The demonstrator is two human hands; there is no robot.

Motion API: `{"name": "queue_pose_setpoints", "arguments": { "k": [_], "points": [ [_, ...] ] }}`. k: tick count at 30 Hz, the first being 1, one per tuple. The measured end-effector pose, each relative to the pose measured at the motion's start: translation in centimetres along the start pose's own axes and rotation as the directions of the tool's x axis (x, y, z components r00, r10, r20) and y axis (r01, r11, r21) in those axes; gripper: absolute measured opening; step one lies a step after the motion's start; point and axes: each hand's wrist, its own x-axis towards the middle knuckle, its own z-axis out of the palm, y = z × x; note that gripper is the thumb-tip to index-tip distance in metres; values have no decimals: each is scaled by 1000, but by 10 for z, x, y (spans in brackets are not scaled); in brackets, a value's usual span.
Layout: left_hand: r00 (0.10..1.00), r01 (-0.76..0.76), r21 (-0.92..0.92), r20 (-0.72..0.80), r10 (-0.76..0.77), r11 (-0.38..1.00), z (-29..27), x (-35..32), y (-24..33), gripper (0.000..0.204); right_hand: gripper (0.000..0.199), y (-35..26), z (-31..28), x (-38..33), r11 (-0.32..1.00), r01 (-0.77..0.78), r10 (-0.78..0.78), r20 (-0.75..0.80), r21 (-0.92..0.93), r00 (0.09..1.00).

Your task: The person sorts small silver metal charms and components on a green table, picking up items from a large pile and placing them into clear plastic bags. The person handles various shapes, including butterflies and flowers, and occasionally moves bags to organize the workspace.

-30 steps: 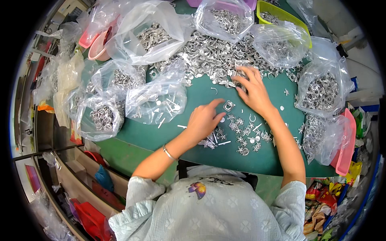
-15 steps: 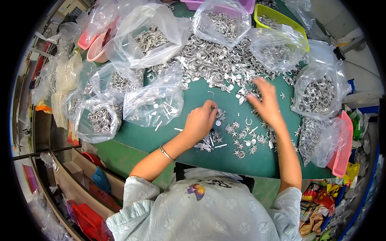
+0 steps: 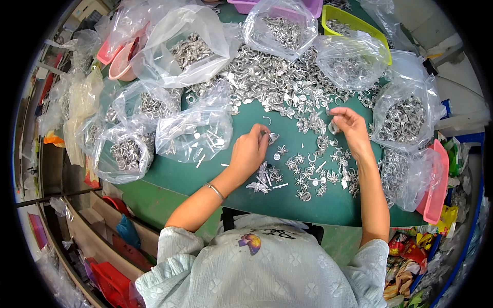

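My left hand (image 3: 249,153), a bracelet on its wrist, is closed in a pinch on a small silver metal piece (image 3: 273,137) that shows at its fingertips. My right hand (image 3: 354,131) curls its fingers at the near edge of a large heap of silver metal pieces (image 3: 272,77). A small silver ring-like piece (image 3: 334,127) shows at its thumb and fingers. Between my hands and the table's front edge lie loose flower-shaped pieces (image 3: 304,195), a leaf-shaped piece (image 3: 257,187) and thin white sticks (image 3: 281,186). One thin curved piece (image 3: 267,119) lies alone beyond my left hand.
Clear bags of silver parts ring the green table (image 3: 205,177): a wide bag (image 3: 174,72) at far left, a bag of rings (image 3: 126,154) at left, another (image 3: 405,120) at right. A yellow-green basket (image 3: 380,38), purple basket (image 3: 308,7) and pink tray (image 3: 436,179) stand among them.
My right hand has drawn slightly right and nearer, its fingers curling in from a spread pose. My left hand has shifted slightly up and left, with the silver piece now showing at its fingertips.
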Motion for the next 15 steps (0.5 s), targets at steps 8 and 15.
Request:
{"name": "queue_pose_setpoints", "arguments": {
  "k": [8,15],
  "points": [
    [999,-4,-59,-36,1,998,0,-1,-4,9,26,-5,-8,-20,553,286,-499,-36,-782,866],
    [999,-10,-79,-34,7,997,0,0,0,10,13,12,10,-31,374,410,-492,196,-832,848]
  ]
}}
